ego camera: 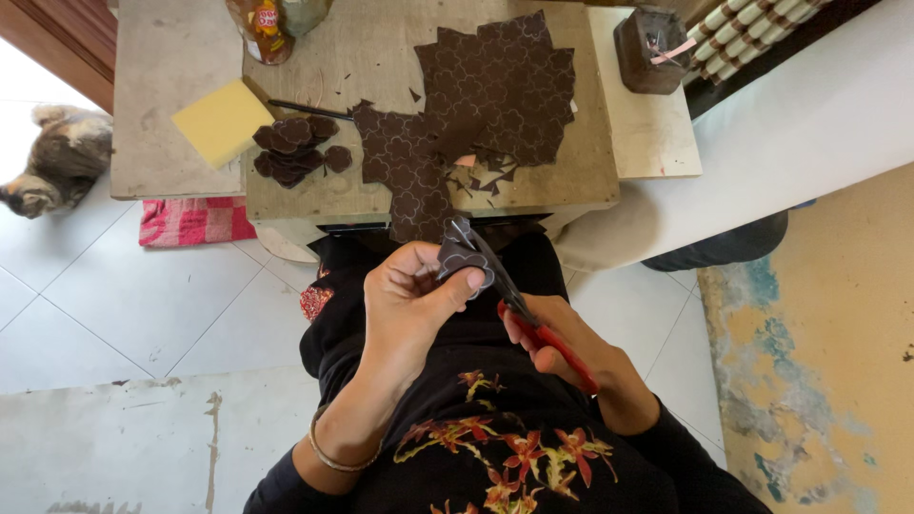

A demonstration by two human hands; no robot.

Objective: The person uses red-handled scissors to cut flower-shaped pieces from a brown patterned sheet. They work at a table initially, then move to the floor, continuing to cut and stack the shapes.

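A large brown patterned sheet lies on the wooden board. Below it, the right hand is closed round red-handled scissors, blades pointing up-left. The left hand pinches a small brown cutout, thumb across.

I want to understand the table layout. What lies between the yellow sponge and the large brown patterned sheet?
In the head view, a pile of small cut brown pieces lies between the yellow sponge and the large brown patterned sheet.
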